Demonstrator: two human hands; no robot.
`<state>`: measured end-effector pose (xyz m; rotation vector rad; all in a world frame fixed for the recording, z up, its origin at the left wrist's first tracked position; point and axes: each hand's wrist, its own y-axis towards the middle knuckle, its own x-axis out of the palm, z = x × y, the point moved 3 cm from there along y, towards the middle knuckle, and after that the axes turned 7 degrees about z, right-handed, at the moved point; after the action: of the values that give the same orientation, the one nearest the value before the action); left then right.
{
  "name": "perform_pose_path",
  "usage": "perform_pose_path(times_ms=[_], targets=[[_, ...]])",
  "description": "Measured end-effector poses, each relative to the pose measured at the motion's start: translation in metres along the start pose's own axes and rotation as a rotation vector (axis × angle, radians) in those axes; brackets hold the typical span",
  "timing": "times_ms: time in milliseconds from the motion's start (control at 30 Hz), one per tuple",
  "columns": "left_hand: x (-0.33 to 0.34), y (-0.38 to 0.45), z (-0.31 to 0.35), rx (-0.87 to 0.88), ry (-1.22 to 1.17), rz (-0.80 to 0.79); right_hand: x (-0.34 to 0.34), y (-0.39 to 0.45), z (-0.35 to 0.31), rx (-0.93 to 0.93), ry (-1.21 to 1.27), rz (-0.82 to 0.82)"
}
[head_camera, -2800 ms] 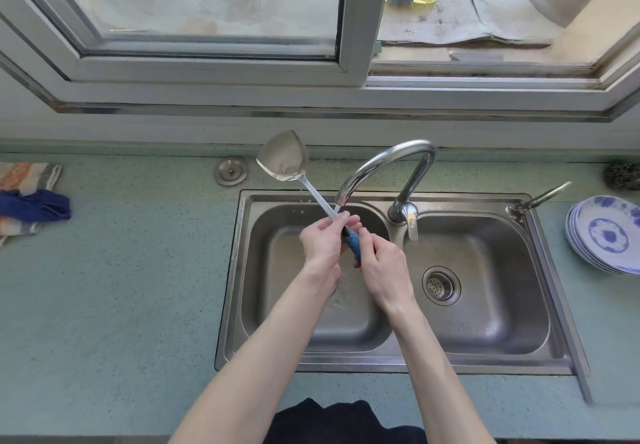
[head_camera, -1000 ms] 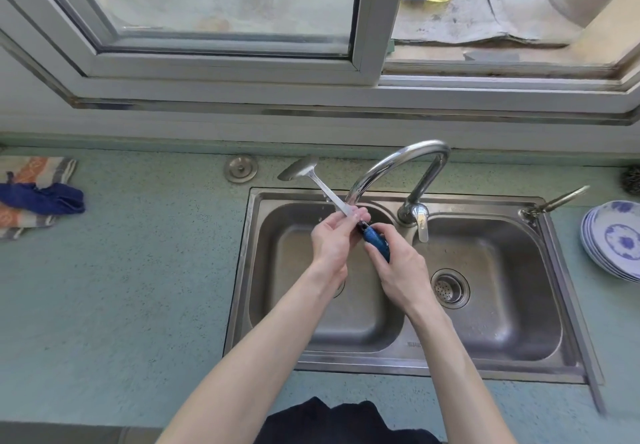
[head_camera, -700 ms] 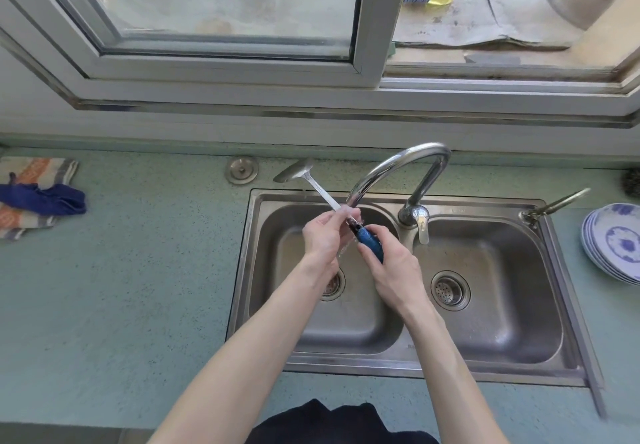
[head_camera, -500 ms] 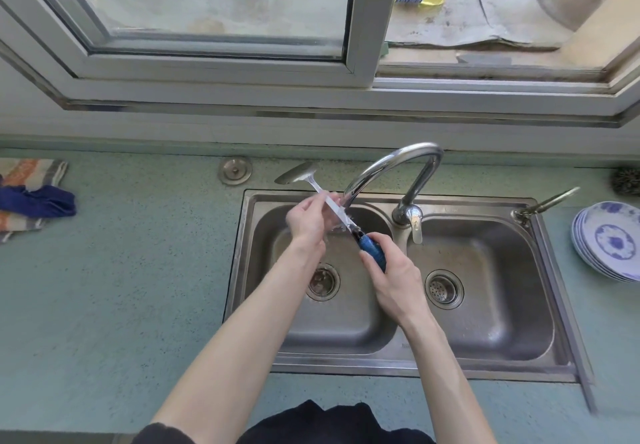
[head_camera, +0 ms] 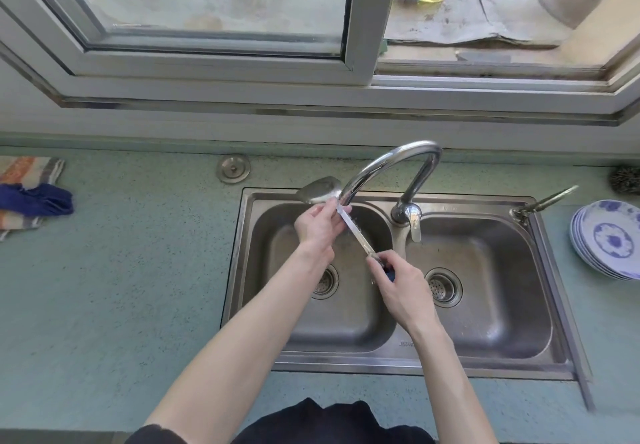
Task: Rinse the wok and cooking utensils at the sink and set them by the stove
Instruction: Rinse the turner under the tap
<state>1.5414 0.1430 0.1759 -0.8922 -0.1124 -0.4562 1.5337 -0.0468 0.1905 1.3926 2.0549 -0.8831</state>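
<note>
While you rinsed the spatula (head_camera: 353, 224) under the faucet (head_camera: 391, 163), your right hand (head_camera: 401, 288) clasped its blue handle and your left hand (head_camera: 318, 224) pinched the shaft; sliding toward the blade seemed wise.

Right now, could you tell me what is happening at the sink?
A person is rinsing a metal spatula over the left basin of a double sink. The right hand grips its blue handle end, while the left hand holds the shaft near the blade, just under the spout of the tap. A stack of plates sits on the counter to the right. No wok is in view.
</note>
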Motion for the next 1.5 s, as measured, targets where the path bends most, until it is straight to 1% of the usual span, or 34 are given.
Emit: perform_pose_path(times_ms=[200,333,467,567,700,867,933,1000,1133,1200,1267,1300,1433,1500], targets=[[-0.008,0.002,-0.011,-0.054,-0.026,-0.014,0.001,-0.011,0.024,0.006,0.045,0.044],[-0.007,0.005,-0.012,-0.112,-0.074,-0.004,-0.004,-0.013,0.027,-0.01,0.021,0.063],[-0.009,0.015,-0.008,-0.183,-0.157,0.047,-0.013,-0.01,0.026,-0.051,-0.036,0.07],[-0.011,0.022,-0.001,-0.198,-0.204,0.111,-0.022,-0.006,0.028,-0.069,-0.073,0.074],[-0.019,0.031,0.001,-0.201,-0.191,0.181,-0.034,-0.001,0.032,-0.134,-0.127,0.083],[-0.019,0.026,-0.005,-0.256,-0.203,0.106,-0.043,0.009,0.039,-0.065,-0.293,0.066],[-0.019,0.024,-0.009,-0.285,-0.152,0.04,-0.047,0.012,0.041,-0.043,-0.341,0.097],[-0.018,0.019,-0.013,-0.3,-0.104,-0.013,-0.051,0.013,0.044,-0.034,-0.364,0.166],[-0.019,0.013,-0.014,-0.274,-0.123,0.021,-0.059,0.011,0.046,-0.067,-0.39,0.28],[-0.02,0.015,-0.015,-0.256,-0.152,0.058,-0.059,0.012,0.047,-0.084,-0.402,0.292],[-0.02,0.016,-0.013,-0.252,-0.189,0.043,-0.058,0.012,0.047,-0.097,-0.409,0.297],[-0.02,0.016,-0.011,-0.257,-0.196,0.011,-0.058,0.013,0.047,-0.095,-0.4,0.299],[-0.028,0.014,-0.002,-0.35,-0.167,-0.21,-0.063,0.014,0.049,-0.081,-0.346,0.3],[-0.03,0.013,0.0,-0.354,-0.14,-0.241,-0.065,0.013,0.051,-0.085,-0.326,0.295]])
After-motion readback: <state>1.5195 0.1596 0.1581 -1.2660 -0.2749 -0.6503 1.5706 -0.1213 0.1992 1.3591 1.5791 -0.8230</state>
